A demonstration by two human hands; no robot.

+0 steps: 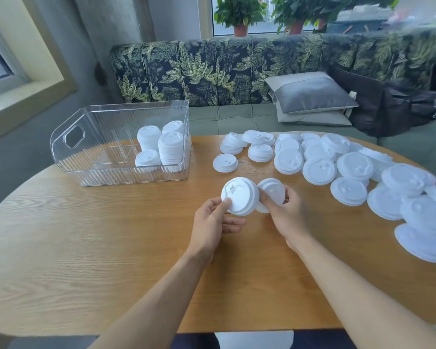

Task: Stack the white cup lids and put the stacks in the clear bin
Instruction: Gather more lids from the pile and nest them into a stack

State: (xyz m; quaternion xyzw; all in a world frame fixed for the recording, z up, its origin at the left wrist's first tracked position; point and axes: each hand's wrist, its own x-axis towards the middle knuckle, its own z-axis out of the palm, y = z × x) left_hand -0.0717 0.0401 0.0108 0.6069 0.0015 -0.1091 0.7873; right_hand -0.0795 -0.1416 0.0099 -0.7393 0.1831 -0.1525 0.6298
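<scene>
The desk (pixel 111 248) is pale wood with a fine straight grain and a smooth, low-sheen finish. The bin (pixel 106 122) is clear glossy plastic, its walls ribbed. The lids (pixel 319 171) look like thin white plastic, smooth and matt. The sofa (pixel 212 71) is leaf-printed cloth; the cushion (pixel 312 93) is smooth grey cloth with a slight sheen.

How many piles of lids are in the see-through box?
4 stacks, all at the clear bin's right end: back left, back right, front right, short front left. Others may hide behind.
</scene>
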